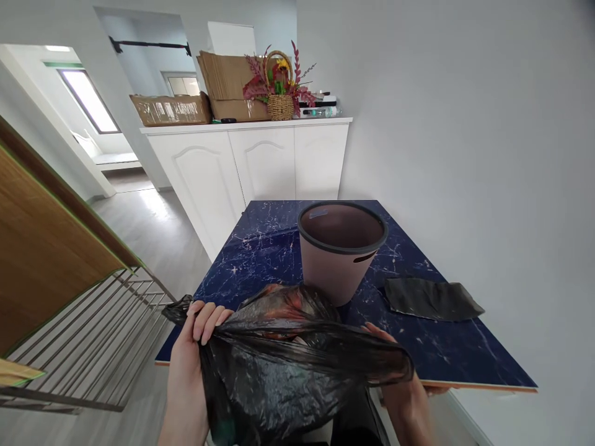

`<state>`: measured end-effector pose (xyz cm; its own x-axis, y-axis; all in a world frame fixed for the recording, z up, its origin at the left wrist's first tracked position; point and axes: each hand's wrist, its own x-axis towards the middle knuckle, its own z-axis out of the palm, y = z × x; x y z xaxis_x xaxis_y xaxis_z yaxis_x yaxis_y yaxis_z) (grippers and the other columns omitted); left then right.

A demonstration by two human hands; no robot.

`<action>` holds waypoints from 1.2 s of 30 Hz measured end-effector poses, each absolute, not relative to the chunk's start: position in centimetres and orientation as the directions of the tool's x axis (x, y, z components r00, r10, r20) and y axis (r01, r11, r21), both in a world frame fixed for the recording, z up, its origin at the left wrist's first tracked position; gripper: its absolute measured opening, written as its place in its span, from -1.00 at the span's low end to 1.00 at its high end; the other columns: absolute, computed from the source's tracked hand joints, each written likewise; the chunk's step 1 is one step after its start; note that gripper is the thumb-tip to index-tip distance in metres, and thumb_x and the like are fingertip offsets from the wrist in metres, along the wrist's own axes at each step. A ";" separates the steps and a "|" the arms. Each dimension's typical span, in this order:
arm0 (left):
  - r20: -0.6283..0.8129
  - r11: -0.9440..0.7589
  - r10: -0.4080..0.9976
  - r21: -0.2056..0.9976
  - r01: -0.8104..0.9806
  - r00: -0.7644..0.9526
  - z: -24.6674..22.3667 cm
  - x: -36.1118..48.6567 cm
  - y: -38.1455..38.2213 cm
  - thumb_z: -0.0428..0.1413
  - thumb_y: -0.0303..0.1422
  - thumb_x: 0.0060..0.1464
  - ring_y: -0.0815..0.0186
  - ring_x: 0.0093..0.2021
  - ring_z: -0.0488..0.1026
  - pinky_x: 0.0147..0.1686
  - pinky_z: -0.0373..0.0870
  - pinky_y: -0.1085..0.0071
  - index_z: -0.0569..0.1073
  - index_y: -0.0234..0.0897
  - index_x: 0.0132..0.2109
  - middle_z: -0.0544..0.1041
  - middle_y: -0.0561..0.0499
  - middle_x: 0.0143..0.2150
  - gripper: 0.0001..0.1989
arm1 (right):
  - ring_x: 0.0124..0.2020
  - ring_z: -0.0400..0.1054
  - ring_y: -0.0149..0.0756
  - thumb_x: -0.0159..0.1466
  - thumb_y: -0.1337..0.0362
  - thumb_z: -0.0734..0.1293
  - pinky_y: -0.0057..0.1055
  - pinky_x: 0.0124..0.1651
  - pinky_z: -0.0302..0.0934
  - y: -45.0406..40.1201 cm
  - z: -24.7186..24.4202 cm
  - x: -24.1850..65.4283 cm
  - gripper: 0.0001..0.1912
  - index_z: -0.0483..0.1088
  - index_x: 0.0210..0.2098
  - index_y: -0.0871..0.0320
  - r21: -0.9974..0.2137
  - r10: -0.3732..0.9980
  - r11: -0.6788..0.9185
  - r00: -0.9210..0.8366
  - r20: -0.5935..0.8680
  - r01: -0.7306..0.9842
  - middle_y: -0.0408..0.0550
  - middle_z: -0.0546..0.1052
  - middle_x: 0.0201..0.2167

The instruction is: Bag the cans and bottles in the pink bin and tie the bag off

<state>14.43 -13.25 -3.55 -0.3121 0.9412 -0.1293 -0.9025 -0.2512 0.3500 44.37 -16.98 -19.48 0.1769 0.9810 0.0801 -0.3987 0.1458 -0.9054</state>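
Note:
A filled black garbage bag (279, 384) spans the space between my two hands at the near table edge, with reddish contents showing through the thin plastic. My left hand (204, 322) is closed round the bag's gathered left end, and a twisted tuft pokes out beyond the fingers. On the other side, my right hand (388, 347) holds the right end, where plastic covers most of the hand and only some fingers and the wrist show. Just behind the bag stands an upright pinkish-brown trash can (330, 275) with a dark rim, its visible inside unlined.
The dark blue marbled table (260, 248) carries a flat folded black plastic bag (432, 298) at right. Beyond it, a white cabinet (264, 161) holds cardboard boxes (171, 109) and a flower basket (280, 106). A metal rack (106, 334) stands left; a wall borders the right.

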 end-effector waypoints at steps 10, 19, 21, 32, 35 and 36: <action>-0.162 -0.235 0.940 0.324 -0.916 -0.299 -3.3 14.1 -12.7 -0.17 -0.51 0.55 0.50 -0.67 0.22 -0.48 0.34 0.54 0.15 -0.18 -0.36 0.19 0.24 -0.62 -0.59 | 0.56 0.06 0.11 0.27 -0.16 0.54 0.14 0.58 -0.05 -12.0 -13.0 39.1 0.04 0.05 0.58 -0.16 -0.912 0.874 0.404 -0.266 0.406 -0.066 0.00 0.17 0.57; -0.162 -0.251 0.935 0.328 -0.911 -0.316 -3.1 14.1 -13.4 -0.18 -0.49 0.57 0.51 -0.65 0.22 -0.41 0.40 0.52 0.15 -0.19 -0.37 0.19 0.24 -0.61 -0.58 | 0.48 0.22 0.00 0.56 -0.16 0.12 0.09 0.53 0.04 -11.4 -9.7 36.7 -0.49 0.63 0.03 -0.12 -0.908 0.879 0.406 -0.227 0.420 -0.105 -0.12 0.40 0.45; -0.149 -0.248 0.937 0.351 -0.903 -0.315 -3.3 14.0 -13.4 -0.16 -0.49 0.57 0.52 -0.65 0.22 -0.39 0.42 0.53 0.15 -0.20 -0.37 0.17 0.24 -0.60 -0.58 | 0.44 0.30 -0.02 0.54 -0.20 0.14 0.12 0.51 0.07 -11.4 -9.7 36.8 -0.48 0.60 -0.18 -0.07 -0.879 0.887 0.357 -0.181 0.425 -0.316 -0.05 0.61 0.23; 0.064 -0.156 0.959 0.931 -0.330 -0.275 -5.6 15.6 -13.5 0.30 0.02 0.26 0.49 -0.61 0.02 -0.65 0.09 0.57 0.37 -0.25 -0.41 0.09 0.21 -0.56 -0.50 | -0.71 -0.13 -0.52 0.38 -0.33 0.32 -0.54 -0.64 -0.13 -10.0 -8.8 34.5 -0.46 0.32 -0.27 0.03 -0.856 0.915 -0.064 -0.373 0.156 -0.513 -0.39 0.13 -0.61; 0.156 -0.172 0.949 0.984 -0.035 -0.274 -6.0 16.1 -13.7 0.32 0.07 0.18 0.42 -0.55 0.16 -0.55 0.22 0.52 0.48 -0.26 -0.37 0.23 0.13 -0.53 -0.52 | -0.60 -0.04 -0.50 0.43 -0.25 0.31 -0.51 -0.55 -0.09 -9.7 -8.4 33.6 -0.48 0.34 -0.30 0.09 -0.925 0.907 -0.086 -0.414 0.082 -0.370 -0.29 0.20 -0.53; 0.195 -0.189 0.944 0.981 0.047 -0.267 -6.1 16.4 -13.8 0.39 0.02 0.10 0.38 -0.51 0.25 -0.50 0.30 0.49 0.54 -0.25 -0.31 0.31 0.11 -0.49 -0.58 | -0.56 0.01 -0.47 0.45 -0.18 0.30 -0.51 -0.52 -0.02 -9.6 -8.3 33.3 -0.52 0.34 -0.31 0.11 -0.949 0.912 -0.057 -0.404 0.077 -0.309 -0.26 0.23 -0.52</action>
